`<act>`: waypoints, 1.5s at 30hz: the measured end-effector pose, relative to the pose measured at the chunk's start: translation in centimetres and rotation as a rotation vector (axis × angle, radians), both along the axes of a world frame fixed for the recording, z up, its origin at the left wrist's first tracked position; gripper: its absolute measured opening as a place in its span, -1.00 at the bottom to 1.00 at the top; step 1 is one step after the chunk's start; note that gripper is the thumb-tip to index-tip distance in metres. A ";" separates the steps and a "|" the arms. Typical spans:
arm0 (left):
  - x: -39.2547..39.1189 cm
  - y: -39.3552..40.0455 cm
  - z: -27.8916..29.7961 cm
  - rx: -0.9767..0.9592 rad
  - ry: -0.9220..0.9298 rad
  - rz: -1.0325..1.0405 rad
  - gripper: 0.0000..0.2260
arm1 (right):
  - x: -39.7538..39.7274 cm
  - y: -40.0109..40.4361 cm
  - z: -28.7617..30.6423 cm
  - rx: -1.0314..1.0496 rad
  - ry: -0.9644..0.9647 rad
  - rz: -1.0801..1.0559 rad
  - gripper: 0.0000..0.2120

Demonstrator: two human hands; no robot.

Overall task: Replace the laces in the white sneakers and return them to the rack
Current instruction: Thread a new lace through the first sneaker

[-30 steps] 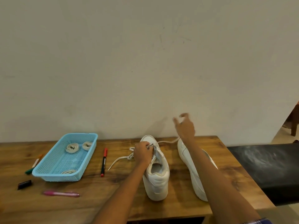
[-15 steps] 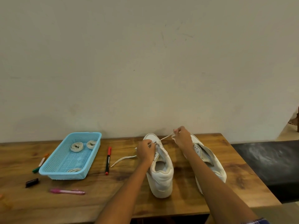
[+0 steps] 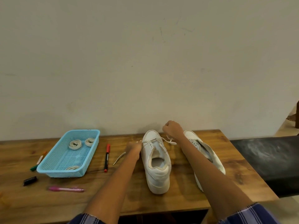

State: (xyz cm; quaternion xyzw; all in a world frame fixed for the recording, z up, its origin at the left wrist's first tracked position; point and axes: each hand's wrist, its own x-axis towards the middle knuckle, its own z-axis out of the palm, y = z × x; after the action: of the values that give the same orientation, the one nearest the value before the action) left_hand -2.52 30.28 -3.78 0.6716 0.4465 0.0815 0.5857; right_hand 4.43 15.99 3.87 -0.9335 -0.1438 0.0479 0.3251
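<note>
**Two hands lacing a white sneaker at a wooden table**

A person's right hand (image 3: 172,128) is curled into a loose fist, its fingers (image 3: 165,130) pinching one end of a white lace (image 3: 168,140) that runs down to the front eyelets of a white sneaker (image 3: 156,160). The left hand (image 3: 134,150) lies against the sneaker's left side; motion blur hides whether its fingers grip the lace. A loose lace end (image 3: 119,158) lies on the table (image 3: 181,198) just left of that wrist. A second white sneaker (image 3: 204,155) sits under the right forearm. Well left of both hands sit a red-capped marker (image 3: 107,157) and a blue basket (image 3: 68,152) holding rolled laces (image 3: 74,144).
</note>
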 end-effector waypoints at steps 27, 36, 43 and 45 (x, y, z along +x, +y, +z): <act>3.1 -2.4 10.5 -0.040 -0.513 -0.029 -0.67 | -0.1 1.1 6.4 0.284 -0.195 0.083 -0.83; 1.1 -2.0 21.4 0.159 -0.673 -0.099 -0.68 | -3.7 1.1 13.3 0.598 -0.083 0.190 -0.89; -3.1 -0.9 18.9 0.294 -0.396 -0.228 -0.77 | -5.2 0.9 11.9 0.488 -0.130 0.153 -0.83; -3.9 -0.7 16.4 0.341 -0.248 -0.315 -0.79 | -4.8 0.4 10.5 0.465 -0.129 0.119 -0.84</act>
State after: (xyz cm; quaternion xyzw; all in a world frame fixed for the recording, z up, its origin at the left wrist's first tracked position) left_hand -6.42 29.59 12.64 0.8066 0.2410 0.1451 0.5199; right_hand -0.41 16.40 14.35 -0.8246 -0.2262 -0.0268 0.5179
